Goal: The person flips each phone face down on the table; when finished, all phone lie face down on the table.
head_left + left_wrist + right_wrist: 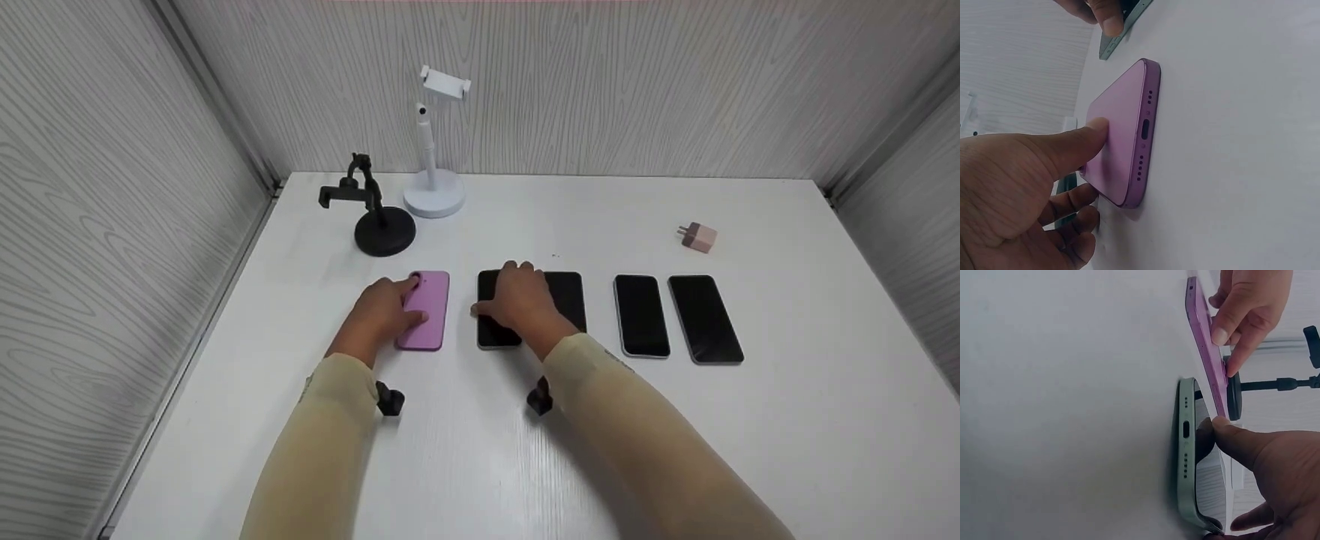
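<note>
In the head view my left hand is at the left edge of a pink smartphone lying back up. Its thumb presses on the phone's back, and the fingers curl by the long edge. My right hand spans a black-screened smartphone with a pale green frame. The thumb is at this phone's left edge and the fingers reach over to the other side. A second dark phone lies just right of that hand, partly hidden by it.
Two more black-screened phones, a silver-edged one and a darker one, lie at the right. A pink plug charger is behind them. At the back left stand a black phone stand and a white phone stand.
</note>
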Demonstrator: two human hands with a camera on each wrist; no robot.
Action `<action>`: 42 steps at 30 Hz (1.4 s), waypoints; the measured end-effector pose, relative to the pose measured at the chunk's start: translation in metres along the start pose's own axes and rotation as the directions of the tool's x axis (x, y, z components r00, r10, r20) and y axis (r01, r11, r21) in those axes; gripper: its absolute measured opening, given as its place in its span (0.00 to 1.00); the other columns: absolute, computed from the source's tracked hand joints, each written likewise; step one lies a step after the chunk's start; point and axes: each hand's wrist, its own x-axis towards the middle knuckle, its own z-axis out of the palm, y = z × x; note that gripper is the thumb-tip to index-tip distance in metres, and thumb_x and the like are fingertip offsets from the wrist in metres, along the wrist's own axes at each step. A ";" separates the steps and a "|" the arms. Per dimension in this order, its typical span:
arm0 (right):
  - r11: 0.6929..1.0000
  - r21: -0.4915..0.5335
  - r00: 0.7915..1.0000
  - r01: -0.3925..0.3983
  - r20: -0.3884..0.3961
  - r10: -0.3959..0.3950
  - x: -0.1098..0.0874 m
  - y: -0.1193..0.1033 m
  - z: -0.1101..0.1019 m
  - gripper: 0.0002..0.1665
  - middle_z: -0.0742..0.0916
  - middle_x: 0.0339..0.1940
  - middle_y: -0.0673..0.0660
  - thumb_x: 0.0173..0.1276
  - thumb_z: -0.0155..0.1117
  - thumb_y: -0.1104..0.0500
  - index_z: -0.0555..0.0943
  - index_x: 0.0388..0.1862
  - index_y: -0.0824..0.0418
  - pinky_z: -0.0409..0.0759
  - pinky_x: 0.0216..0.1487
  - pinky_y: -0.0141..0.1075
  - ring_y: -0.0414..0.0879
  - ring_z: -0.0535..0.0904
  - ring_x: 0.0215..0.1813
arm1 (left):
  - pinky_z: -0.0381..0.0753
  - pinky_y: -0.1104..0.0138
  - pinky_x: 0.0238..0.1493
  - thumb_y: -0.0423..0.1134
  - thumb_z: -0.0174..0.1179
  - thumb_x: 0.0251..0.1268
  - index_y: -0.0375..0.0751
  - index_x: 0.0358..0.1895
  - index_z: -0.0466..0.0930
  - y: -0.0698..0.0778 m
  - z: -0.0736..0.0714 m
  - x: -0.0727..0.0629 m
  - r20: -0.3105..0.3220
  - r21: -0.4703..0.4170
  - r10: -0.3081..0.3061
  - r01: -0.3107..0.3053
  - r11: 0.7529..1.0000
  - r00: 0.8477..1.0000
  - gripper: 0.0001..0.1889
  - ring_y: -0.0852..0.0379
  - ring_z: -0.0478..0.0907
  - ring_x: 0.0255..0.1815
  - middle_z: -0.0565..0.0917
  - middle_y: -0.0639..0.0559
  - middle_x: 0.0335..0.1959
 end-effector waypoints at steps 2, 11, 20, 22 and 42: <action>1.000 0.014 1.000 -0.022 -0.006 0.022 0.000 -0.002 0.001 0.61 0.82 0.64 0.71 0.64 0.80 0.31 0.70 0.76 0.75 0.82 0.72 0.51 0.64 0.82 0.68 | 0.62 0.44 0.85 0.44 0.68 0.79 0.48 0.88 0.58 0.000 0.000 0.000 0.000 0.003 0.003 -0.003 1.000 1.000 0.41 0.36 0.68 0.80 0.70 0.30 0.78; 0.995 0.051 0.996 -0.084 0.019 0.083 0.002 -0.002 0.005 0.64 0.81 0.66 0.70 0.64 0.80 0.30 0.68 0.79 0.74 0.85 0.67 0.48 0.58 0.82 0.63 | 0.73 0.45 0.77 0.47 0.70 0.76 0.36 0.83 0.69 0.011 0.015 -0.009 -0.153 0.111 0.069 -0.052 0.992 0.986 0.38 0.34 0.73 0.71 0.75 0.27 0.71; 0.998 0.009 0.995 -0.056 0.078 0.055 0.006 0.001 -0.001 0.70 0.69 0.82 0.75 0.66 0.77 0.29 0.55 0.89 0.67 0.85 0.68 0.50 0.59 0.84 0.65 | 0.78 0.51 0.70 0.52 0.78 0.67 0.32 0.66 0.85 0.051 0.061 -0.035 -0.216 0.139 0.265 -0.239 0.961 0.940 0.33 0.39 0.77 0.63 0.83 0.36 0.57; 0.998 0.012 0.995 -0.056 0.088 0.055 0.006 0.001 -0.001 0.69 0.68 0.82 0.74 0.67 0.76 0.29 0.57 0.89 0.67 0.85 0.68 0.50 0.59 0.84 0.65 | 0.78 0.51 0.65 0.52 0.79 0.65 0.33 0.64 0.87 0.055 0.069 -0.036 -0.205 0.137 0.292 -0.268 0.954 0.934 0.31 0.41 0.76 0.59 0.83 0.38 0.52; 0.997 0.068 0.992 -0.040 0.121 0.032 0.010 0.009 -0.006 0.68 0.70 0.79 0.74 0.64 0.79 0.30 0.61 0.86 0.70 0.80 0.75 0.49 0.59 0.81 0.65 | 0.79 0.50 0.59 0.44 0.80 0.64 0.33 0.51 0.92 0.055 0.076 -0.033 -0.184 0.166 0.353 -0.325 0.931 0.917 0.19 0.39 0.79 0.53 0.85 0.38 0.46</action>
